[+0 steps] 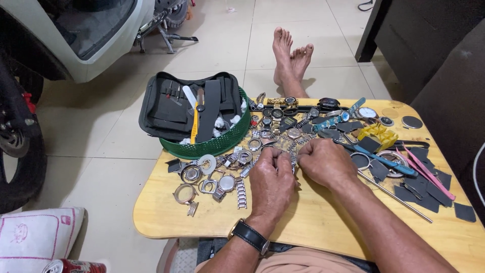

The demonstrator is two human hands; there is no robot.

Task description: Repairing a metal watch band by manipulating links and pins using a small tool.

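Both hands meet over the middle of the low, rounded, pale wooden bench (pixel 166 222). The left hand (pixel 272 179), a black-strapped wristwatch (pixel 251 236) on its wrist, and the right hand (pixel 326 162) pinch between their fingertips a narrow silver metal link watch bracelet (pixel 293 157); each hand is closed on it in a fine grip, though the fingers hide most of the piece.

The bracelet lies just above the bench top, between the two hands. Its visible part runs near to far, so its long axis seems to point away from the person toward the cluster of assorted metal watches (pixel 283 119); the near end is covered and cannot be judged.

For this kind of fine work, the heels of the hands are best kept planted on the bench and the piece held low, so a loosened pin or link falls on wood, not on the floor.

To the left lie loose round silver watch cases (pixel 192 173); far left stands a green plastic basket (pixel 212 145) holding an open black tool pouch (pixel 174 108). To the right lie a pair of pink plastic tweezers (pixel 429 174) and dark grey cut sheet pieces (pixel 422 194).
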